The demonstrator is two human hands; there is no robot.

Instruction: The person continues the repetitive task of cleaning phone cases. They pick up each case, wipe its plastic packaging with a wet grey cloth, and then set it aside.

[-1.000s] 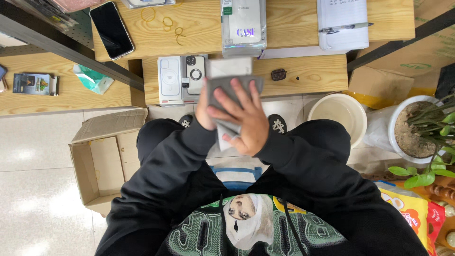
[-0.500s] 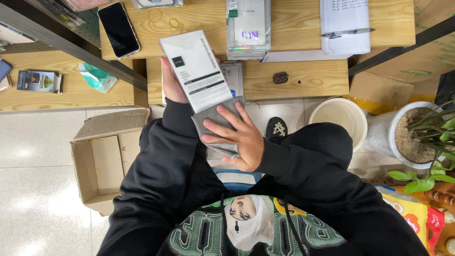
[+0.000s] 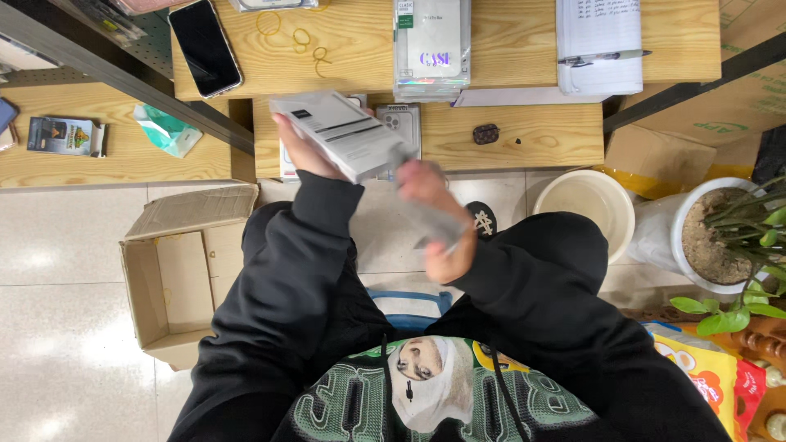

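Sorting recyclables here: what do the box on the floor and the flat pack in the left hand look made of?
Floor box: brown corrugated cardboard, matte, with creased open flaps. Flat pack in the left hand: probably white printed card, smooth; a film wrap cannot be ruled out.

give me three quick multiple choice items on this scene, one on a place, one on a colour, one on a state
1. Where does the black phone lie?
A. on the wooden desk
B. in the cardboard box
C. on the floor

2. What colour is the flat box in the left hand?
A. red
B. white
C. green

3. How is the cardboard box on the floor?
A. taped shut
B. crushed flat
C. open, flaps up

Answers:
1 A, it rests on the desk top by rubber bands.
2 B, its face is white.
3 C, its inside shows.
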